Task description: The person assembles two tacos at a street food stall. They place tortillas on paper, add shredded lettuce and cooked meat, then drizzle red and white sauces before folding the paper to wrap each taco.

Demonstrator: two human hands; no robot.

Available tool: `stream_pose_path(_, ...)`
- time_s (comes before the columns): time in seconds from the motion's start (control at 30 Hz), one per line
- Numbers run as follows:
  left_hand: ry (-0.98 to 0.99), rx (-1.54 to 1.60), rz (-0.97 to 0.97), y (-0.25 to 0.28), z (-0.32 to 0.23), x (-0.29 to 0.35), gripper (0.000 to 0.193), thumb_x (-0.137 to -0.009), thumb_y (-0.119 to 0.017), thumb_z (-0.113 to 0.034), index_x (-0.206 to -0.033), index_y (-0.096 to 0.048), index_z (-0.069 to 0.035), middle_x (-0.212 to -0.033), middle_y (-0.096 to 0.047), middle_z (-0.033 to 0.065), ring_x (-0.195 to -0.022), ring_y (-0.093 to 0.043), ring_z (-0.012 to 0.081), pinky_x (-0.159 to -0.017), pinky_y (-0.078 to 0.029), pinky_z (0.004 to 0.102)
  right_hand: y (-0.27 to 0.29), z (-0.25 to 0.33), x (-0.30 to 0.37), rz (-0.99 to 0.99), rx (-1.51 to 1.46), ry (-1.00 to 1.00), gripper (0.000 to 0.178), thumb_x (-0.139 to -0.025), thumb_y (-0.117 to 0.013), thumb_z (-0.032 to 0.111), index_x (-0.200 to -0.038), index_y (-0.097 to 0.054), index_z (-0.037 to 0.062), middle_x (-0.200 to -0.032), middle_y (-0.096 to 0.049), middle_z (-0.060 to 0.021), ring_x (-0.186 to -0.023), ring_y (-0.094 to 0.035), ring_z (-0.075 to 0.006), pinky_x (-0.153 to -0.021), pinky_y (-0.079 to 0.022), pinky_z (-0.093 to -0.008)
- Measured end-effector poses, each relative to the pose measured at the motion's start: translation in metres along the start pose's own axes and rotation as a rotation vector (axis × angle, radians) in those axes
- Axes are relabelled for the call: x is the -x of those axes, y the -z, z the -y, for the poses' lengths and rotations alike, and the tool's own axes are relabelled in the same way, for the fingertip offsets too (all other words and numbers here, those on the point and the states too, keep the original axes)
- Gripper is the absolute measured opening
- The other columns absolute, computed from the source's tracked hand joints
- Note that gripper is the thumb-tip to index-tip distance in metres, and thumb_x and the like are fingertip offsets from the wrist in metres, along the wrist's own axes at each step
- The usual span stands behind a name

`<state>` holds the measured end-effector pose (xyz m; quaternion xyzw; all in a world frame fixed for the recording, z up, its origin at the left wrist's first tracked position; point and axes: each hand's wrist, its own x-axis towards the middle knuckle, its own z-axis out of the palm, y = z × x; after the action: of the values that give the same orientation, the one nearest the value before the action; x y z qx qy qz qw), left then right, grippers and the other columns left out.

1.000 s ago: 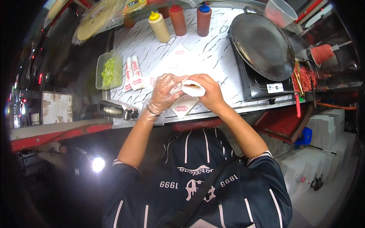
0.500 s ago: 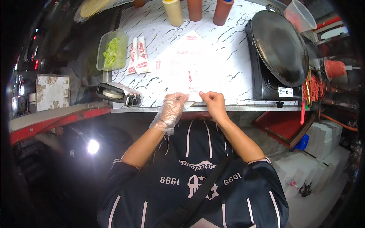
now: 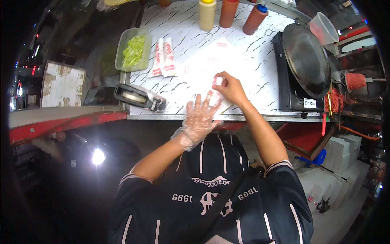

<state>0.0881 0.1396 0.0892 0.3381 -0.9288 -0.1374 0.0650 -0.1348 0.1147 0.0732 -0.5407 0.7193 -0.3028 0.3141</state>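
Observation:
A sheet of white wrapping paper (image 3: 221, 48) with red print lies turned cornerwise on the counter, its near part folded over into a narrow strip. On the near end of that strip rests my left hand (image 3: 199, 116), in a clear plastic glove, with fingers spread. My bare right hand (image 3: 232, 88) pinches the strip higher up between thumb and forefinger. What the fold may contain is hidden. Left of the paper, two wrapped rolls (image 3: 168, 59) in the same printed paper lie side by side. A tape dispenser (image 3: 136, 97) sits near the counter's front edge.
A clear tub of shredded lettuce (image 3: 134, 51) stands at the left. Three sauce bottles (image 3: 207, 16) line the back. On the right, a black griddle pan (image 3: 306, 63) covers a portable stove (image 3: 280, 77), with a red-handled tool (image 3: 323, 124) beside it.
My right hand has moved up and along the paper, now pinching the folded strip. The left hand has spread its fingers over the near end. The head view has shifted slightly left.

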Motion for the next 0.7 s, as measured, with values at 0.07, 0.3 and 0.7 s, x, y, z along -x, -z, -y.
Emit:
stream_pose_path(0.07,0.003,0.002,0.067,-0.013,-0.003,0.005,0.081,-0.094,-0.072,-0.057,-0.165,-0.044,-0.029,-0.171,-0.034,0.0223,-0.154,-0.033,0.0499,-0.117,-0.029,0.0733,0.002,0.018,0.002,-0.039,0.042,-0.069,0.039,-0.089,-0.086,0.02,-0.125,-0.075,0.0088,-0.076,-0.064,-0.0079,-0.069,-0.063,-0.0165,-0.068,-0.052,-0.0355)
stream_pose_path(0.3,-0.116,0.166,-0.132,-0.057,0.032,0.007,0.079,-0.1,-0.058,-0.065,-0.166,-0.042,-0.025,-0.171,-0.037,0.0202,-0.158,-0.026,0.0548,-0.124,-0.014,0.0782,-0.089,0.138,0.006,0.22,0.075,0.551,0.041,-0.094,-0.079,0.034,-0.127,-0.075,0.0096,-0.098,-0.077,-0.0244,-0.096,-0.074,-0.0412,-0.09,-0.057,-0.0494)
stream_pose_path(0.7,-0.223,0.127,-0.179,-0.066,0.028,-0.002,0.087,-0.095,-0.058,-0.073,-0.166,-0.046,-0.024,-0.177,-0.026,0.0198,-0.163,-0.015,0.0508,-0.126,-0.01,0.0761,-0.122,0.132,0.013,0.407,-0.215,0.29,0.015,-0.092,-0.079,0.014,-0.099,-0.08,0.001,-0.101,-0.075,-0.0184,-0.098,-0.073,-0.0304,-0.089,-0.058,-0.041)
